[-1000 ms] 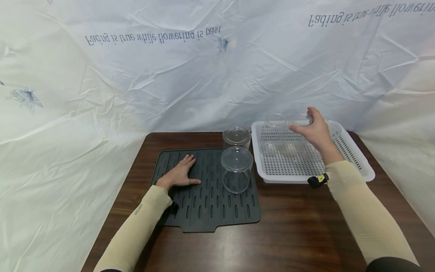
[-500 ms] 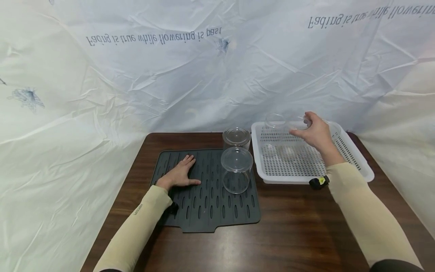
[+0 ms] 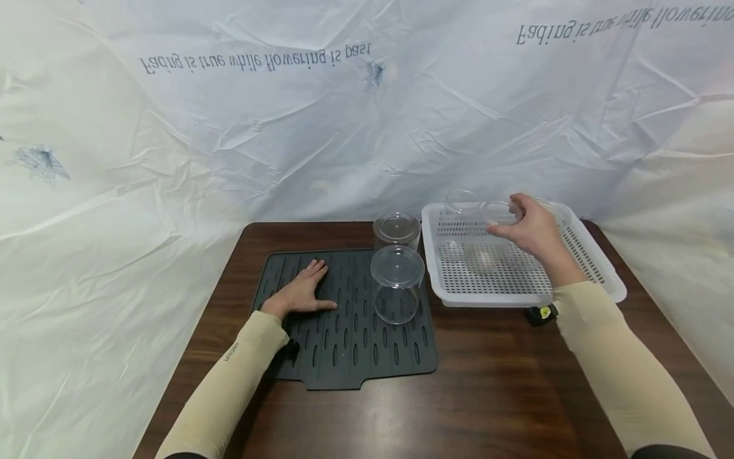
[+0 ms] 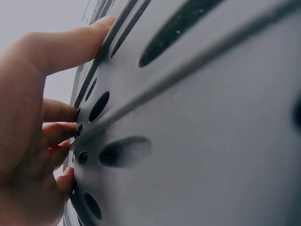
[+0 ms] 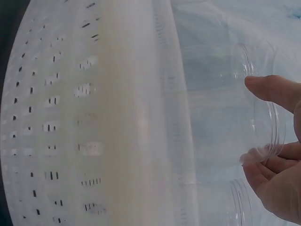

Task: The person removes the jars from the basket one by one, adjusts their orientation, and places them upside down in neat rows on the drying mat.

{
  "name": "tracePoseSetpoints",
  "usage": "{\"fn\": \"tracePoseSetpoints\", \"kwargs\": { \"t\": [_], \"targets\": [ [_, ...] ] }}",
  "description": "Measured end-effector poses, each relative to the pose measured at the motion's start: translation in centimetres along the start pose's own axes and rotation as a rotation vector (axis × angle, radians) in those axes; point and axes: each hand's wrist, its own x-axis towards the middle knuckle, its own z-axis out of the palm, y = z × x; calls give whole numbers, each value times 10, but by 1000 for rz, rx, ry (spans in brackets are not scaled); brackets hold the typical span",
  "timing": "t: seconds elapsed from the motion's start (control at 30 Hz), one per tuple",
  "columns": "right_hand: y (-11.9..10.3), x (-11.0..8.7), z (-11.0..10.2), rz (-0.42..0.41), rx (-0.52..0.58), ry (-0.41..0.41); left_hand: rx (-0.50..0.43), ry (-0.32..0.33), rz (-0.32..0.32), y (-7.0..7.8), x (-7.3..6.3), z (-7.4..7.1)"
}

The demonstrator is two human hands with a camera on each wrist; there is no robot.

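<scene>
My right hand (image 3: 536, 233) is over the white basket (image 3: 493, 300), thumb and fingers around the rim of a clear jar (image 3: 500, 220). In the right wrist view, fingers of the right hand (image 5: 284, 188) grip the clear jar (image 5: 221, 127) near its rim end, beyond the basket wall. Another clear jar (image 3: 462, 209) stands in the basket to its left. My left hand (image 3: 299, 293) rests spread on the dark grey drying mat (image 3: 338, 370). Close up, the left hand (image 4: 28, 117) touches the slotted mat (image 4: 202, 141) with its fingertips.
Two clear jars, a front one (image 3: 397, 299) and a back one (image 3: 397, 229), stand at the mat's right side, close to the basket. Everything sits on a dark brown wooden table (image 3: 493, 382). A wrinkled white sheet (image 3: 321, 140) hangs behind.
My right hand has come down a little with the clear jar, lower over the basket. The left hand stays where it was on the mat.
</scene>
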Motion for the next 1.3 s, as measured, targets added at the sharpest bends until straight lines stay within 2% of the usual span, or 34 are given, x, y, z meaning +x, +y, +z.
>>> {"fn": "tracePoseSetpoints", "kwargs": {
  "t": [0.2,0.4,0.53,0.9,1.2,1.3],
  "targets": [
    [5,-4,7,12,32,-3,-3,5,6,2,-1,-2],
    [20,0,21,77,126,-141,-13,9,0,3,-3,-1],
    [31,2,28,123,200,-174,-15,17,8,1,-2,1],
    [37,6,37,71,359,-165,-25,26,19,-1,0,0],
    [32,4,35,51,399,-147,-16,20,15,-2,0,0],
    [31,2,34,48,380,-146,-18,17,13,-2,0,0]
  ]
}}
